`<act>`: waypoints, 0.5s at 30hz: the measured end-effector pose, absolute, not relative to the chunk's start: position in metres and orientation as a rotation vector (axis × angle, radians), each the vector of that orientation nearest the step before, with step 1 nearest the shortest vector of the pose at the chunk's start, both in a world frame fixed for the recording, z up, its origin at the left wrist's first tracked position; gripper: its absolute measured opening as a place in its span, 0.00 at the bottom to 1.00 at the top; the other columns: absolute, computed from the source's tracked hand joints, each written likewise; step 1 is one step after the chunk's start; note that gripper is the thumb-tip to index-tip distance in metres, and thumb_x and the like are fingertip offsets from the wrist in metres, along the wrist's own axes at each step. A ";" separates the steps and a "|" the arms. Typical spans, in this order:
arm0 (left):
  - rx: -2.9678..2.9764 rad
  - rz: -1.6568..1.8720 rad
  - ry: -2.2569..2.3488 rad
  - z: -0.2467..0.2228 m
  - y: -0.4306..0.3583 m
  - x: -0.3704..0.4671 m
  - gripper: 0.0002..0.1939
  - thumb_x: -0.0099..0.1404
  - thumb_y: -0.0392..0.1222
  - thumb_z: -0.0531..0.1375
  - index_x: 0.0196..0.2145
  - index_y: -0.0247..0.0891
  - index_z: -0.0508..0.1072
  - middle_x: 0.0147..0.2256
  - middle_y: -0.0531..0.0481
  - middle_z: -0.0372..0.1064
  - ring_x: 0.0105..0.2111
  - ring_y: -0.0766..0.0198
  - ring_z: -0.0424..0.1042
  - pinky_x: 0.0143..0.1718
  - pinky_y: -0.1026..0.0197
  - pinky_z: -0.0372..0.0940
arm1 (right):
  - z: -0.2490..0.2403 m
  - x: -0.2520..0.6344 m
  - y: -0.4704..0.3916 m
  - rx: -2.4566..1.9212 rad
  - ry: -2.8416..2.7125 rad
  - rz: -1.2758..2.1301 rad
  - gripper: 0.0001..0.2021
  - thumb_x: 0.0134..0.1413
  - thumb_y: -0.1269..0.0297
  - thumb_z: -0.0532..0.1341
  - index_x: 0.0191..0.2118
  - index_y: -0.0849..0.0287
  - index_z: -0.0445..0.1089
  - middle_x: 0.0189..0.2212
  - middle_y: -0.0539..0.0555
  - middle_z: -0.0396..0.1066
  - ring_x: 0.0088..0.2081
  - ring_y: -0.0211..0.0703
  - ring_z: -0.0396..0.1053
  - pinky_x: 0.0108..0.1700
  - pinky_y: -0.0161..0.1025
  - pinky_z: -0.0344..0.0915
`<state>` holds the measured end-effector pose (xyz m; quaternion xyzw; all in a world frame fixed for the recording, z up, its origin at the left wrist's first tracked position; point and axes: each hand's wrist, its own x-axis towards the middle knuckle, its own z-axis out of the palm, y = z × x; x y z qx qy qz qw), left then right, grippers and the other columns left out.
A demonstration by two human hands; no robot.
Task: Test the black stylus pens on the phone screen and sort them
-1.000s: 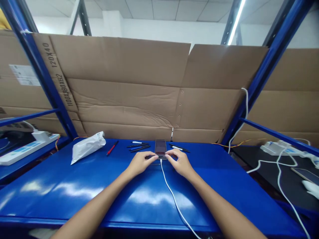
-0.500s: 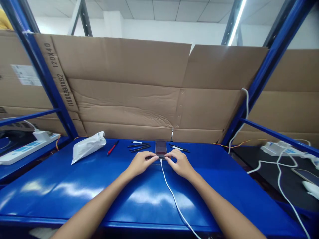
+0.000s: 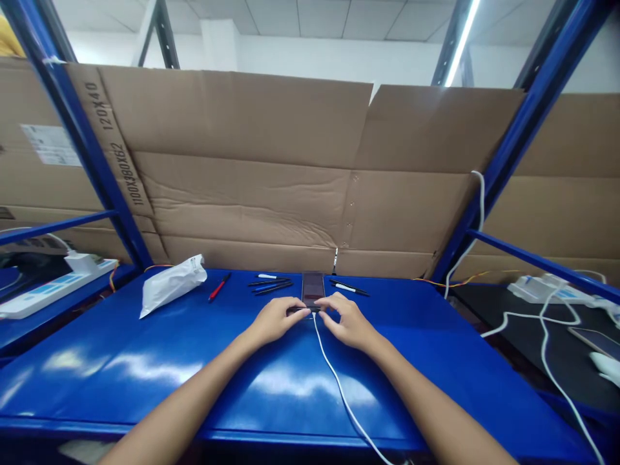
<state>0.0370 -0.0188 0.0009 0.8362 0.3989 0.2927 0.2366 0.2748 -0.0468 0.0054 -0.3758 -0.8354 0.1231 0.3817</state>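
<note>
Dark pen-like piece, pinched in the nearly closed fingers of left hand and right hand; uneven pressure could tip it against the phone!

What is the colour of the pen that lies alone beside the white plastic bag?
The pen is red, with a dark end; the head view shows it.

Beyond the hands stands a tall brown cardboard panel, framed left and right by blue metal posts. Above it show a white wall, pale ceiling tiles and, toward the right, a lit tube light.
</note>
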 end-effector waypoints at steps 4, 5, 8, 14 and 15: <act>2.297 0.717 1.201 0.000 -0.012 0.028 0.19 0.65 0.57 0.63 0.45 0.41 0.80 0.36 0.49 0.79 0.33 0.57 0.73 0.34 0.61 0.61 | 0.004 0.280 -0.042 -0.984 -2.111 0.261 0.11 0.64 0.68 0.58 0.49 0.55 0.75 0.44 0.58 0.78 0.45 0.50 0.73 0.49 0.49 0.70; 2.310 0.683 1.224 -0.001 -0.010 0.024 0.18 0.64 0.56 0.64 0.44 0.41 0.80 0.36 0.49 0.79 0.33 0.56 0.74 0.34 0.61 0.61 | 0.004 0.281 -0.041 -0.986 -2.109 0.244 0.11 0.65 0.68 0.57 0.49 0.55 0.75 0.44 0.58 0.78 0.46 0.50 0.72 0.50 0.49 0.69; 2.359 0.570 1.273 -0.004 -0.002 0.013 0.14 0.62 0.51 0.64 0.39 0.41 0.81 0.35 0.49 0.78 0.34 0.56 0.74 0.34 0.61 0.61 | 0.004 0.285 -0.038 -0.998 -2.108 0.213 0.11 0.66 0.67 0.57 0.49 0.55 0.75 0.44 0.57 0.78 0.46 0.50 0.72 0.52 0.51 0.69; 2.405 0.486 1.190 -0.009 0.005 0.004 0.13 0.65 0.50 0.62 0.40 0.39 0.81 0.36 0.47 0.78 0.36 0.55 0.74 0.37 0.61 0.62 | 0.003 0.286 -0.037 -0.995 -2.125 0.198 0.10 0.67 0.67 0.58 0.48 0.55 0.75 0.43 0.57 0.78 0.46 0.50 0.72 0.51 0.50 0.68; 2.412 0.484 1.166 -0.009 0.006 0.003 0.13 0.66 0.50 0.61 0.40 0.39 0.81 0.38 0.46 0.78 0.37 0.54 0.75 0.38 0.61 0.63 | 0.003 0.286 -0.037 -0.990 -2.129 0.197 0.10 0.67 0.67 0.57 0.48 0.55 0.75 0.43 0.57 0.78 0.46 0.50 0.72 0.51 0.50 0.68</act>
